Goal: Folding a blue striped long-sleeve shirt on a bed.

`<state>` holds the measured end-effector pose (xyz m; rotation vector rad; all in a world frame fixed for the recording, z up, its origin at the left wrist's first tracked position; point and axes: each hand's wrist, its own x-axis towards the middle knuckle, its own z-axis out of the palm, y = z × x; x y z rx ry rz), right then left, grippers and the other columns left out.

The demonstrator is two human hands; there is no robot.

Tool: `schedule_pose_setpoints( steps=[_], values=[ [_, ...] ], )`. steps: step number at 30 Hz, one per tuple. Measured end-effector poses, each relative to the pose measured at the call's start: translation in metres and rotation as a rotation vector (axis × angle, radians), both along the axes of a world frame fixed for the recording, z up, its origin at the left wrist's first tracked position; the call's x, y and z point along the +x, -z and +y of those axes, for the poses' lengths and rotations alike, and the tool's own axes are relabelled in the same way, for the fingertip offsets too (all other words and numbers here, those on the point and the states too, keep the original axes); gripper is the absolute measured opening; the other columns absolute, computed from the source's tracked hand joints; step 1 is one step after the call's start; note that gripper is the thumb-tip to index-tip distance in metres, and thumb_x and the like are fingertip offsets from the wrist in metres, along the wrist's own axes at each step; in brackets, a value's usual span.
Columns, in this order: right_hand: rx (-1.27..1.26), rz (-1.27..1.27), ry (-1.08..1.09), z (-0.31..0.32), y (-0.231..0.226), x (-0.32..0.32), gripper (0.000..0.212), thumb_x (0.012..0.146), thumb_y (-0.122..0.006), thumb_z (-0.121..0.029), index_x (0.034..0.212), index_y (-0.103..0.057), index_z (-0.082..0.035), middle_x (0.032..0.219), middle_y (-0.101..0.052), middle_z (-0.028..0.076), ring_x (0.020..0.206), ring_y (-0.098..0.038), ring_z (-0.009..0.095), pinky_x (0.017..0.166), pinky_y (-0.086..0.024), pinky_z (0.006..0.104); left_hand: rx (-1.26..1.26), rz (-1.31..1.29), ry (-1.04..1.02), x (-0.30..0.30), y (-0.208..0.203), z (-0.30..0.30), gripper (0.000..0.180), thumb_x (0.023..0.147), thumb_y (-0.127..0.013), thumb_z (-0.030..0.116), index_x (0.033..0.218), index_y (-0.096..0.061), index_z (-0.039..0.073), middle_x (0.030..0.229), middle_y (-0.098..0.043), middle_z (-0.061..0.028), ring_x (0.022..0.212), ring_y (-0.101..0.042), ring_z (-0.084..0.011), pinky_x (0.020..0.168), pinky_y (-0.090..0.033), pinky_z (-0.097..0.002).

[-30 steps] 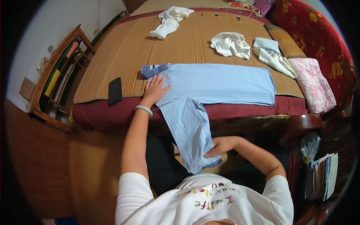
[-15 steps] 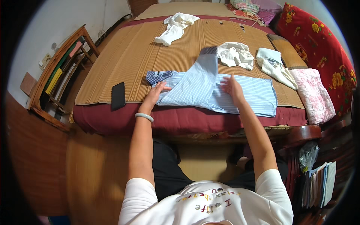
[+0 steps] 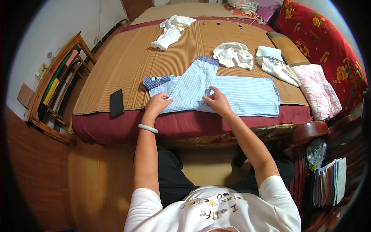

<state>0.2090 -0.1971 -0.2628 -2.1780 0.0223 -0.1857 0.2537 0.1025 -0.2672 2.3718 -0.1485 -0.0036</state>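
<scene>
Folding is under way: the blue striped shirt (image 3: 232, 94) lies on the bed's bamboo mat (image 3: 127, 73), 1 sleeve (image 3: 195, 83) turned across it. Left hand (image 3: 157, 103) presses flat; right hand (image 3: 217, 101) pinches the fold, which probably wants smoothing next.

So the shirt (image 3: 232, 94) lies on the mat (image 3: 116, 77) near the bed's front edge, both hands on it, phone (image 3: 116, 103) off to its left. Behind it sit two garments (image 3: 233, 55), another (image 3: 172, 31) farther back left, folded cloth (image 3: 317, 91) on the right.
</scene>
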Motion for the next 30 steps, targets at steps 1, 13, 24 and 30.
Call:
schedule_pose_setpoints(
  steps=[1,13,24,30],
  values=[
    [0.010,0.034,-0.053,0.003,-0.001,-0.001,0.066,0.085,-0.074,-0.027,0.139,-0.049,0.002,0.082,-0.068,0.012,0.074,-0.066,0.022,0.069,-0.052,0.0346,-0.104,0.057,0.039,0.001,0.003,0.005,0.042,0.085,-0.074,0.033,0.116,-0.067,0.006,0.078,-0.067,-0.0061,0.068,-0.062,-0.0171,0.064,-0.049,-0.0330],
    [-0.123,-0.010,-0.009,0.012,-0.012,-0.038,0.050,0.086,-0.073,-0.023,0.128,-0.058,0.000,0.077,-0.066,0.014,0.075,-0.066,0.032,0.069,-0.051,0.0424,-0.306,0.195,0.155,-0.017,-0.007,0.018,0.045,0.086,-0.073,0.016,0.127,-0.062,0.004,0.086,-0.068,-0.0055,0.075,-0.061,-0.0120,0.070,-0.050,-0.0286],
    [-0.364,-0.432,-0.181,0.035,-0.017,0.004,0.034,0.092,-0.064,-0.025,0.120,-0.064,-0.006,0.122,-0.064,0.017,0.111,-0.061,0.035,0.097,-0.045,0.0461,0.252,-0.486,0.060,-0.019,-0.011,-0.076,0.045,0.084,-0.071,0.025,0.124,-0.063,0.008,0.128,-0.060,-0.0149,0.125,-0.053,-0.0334,0.101,-0.046,-0.0472],
    [-0.646,-0.171,-0.344,0.017,0.016,0.046,0.061,0.100,-0.040,-0.051,0.149,-0.042,-0.014,0.158,-0.036,0.013,0.148,-0.028,0.031,0.118,-0.018,0.0575,0.623,-0.161,0.291,-0.028,-0.006,-0.100,0.077,0.094,-0.047,0.058,0.154,-0.034,0.011,0.161,-0.023,-0.0209,0.150,-0.021,-0.0374,0.118,-0.016,-0.0597]
  ],
)
